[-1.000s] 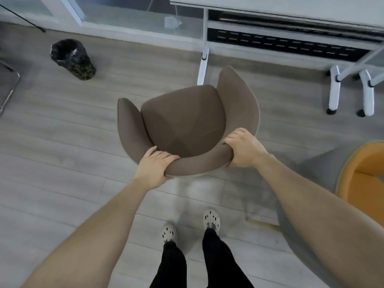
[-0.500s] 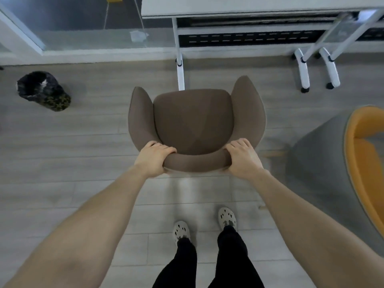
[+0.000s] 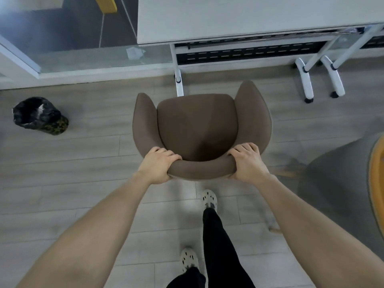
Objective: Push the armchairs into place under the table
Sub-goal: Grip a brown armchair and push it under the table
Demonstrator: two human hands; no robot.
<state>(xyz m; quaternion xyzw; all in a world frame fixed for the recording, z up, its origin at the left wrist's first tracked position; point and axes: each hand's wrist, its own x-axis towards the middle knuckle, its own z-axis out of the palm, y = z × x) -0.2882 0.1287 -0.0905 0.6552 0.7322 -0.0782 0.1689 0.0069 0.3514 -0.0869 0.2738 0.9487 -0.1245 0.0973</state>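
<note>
The left hand (image 3: 159, 164) and right hand (image 3: 247, 162) are each curling their fingers over the top of the backrest of the brown armchair (image 3: 197, 129), gripping it at its two rear corners with the seat lying just ahead of them. The armchair is standing on the floor (image 3: 83, 183) facing the white table (image 3: 239, 17), its front edge near the table leg (image 3: 179, 84) and not yet under the tabletop.

A pale plank floor (image 3: 62, 183) carries a brown armchair (image 3: 197, 125), which faces the white desk (image 3: 228, 17). The desk's legs (image 3: 307, 84) stand on the boards. A black-lined bin (image 3: 39, 116) stands well to the left and a grey armchair (image 3: 336, 183) at the right edge, with two shoes (image 3: 209, 199) behind the brown one.
</note>
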